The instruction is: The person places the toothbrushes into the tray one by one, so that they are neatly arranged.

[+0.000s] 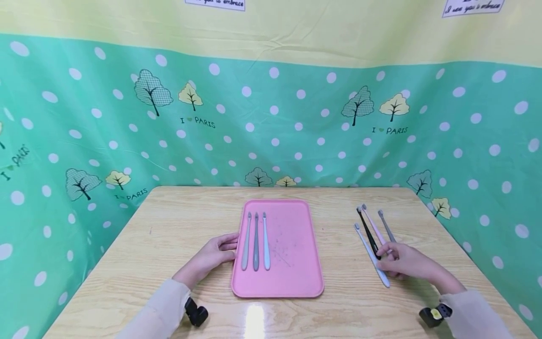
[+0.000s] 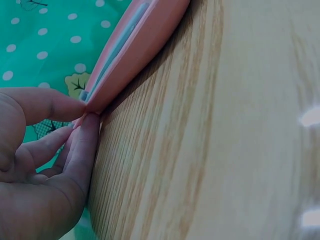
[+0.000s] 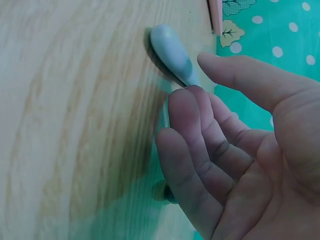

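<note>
Toothbrushes [image 1: 256,245]: three are lying side by side on the left half of the pink tray [image 1: 298,235], heads pointing away from the person; four more are lying on the table [image 1: 190,207], to the tray's right.
Loose four: a light-blue brush [image 1: 370,253], a black brush [image 1: 370,235], a pink brush [image 1: 374,225] and a grey brush [image 1: 387,227] are spreading out like a fan by the right hand [image 1: 402,261].
Left hand [image 1: 211,256]: it is pinching the tray's left rim, apparently steadying it.
Right hand: it is gripping nothing; its fingers are bending loosely beside the light-blue brush's handle, and the right wrist view is showing a gap between thumb and fingertips.
Step in hand: the person is seemingly picking out one loose brush, probably the light-blue or the black; which one is hard to tell.
Next move: it is calling for the thumb to be closing on a single handle without dragging its neighbours; the tray's bare right half is offering room for another brush.
</note>
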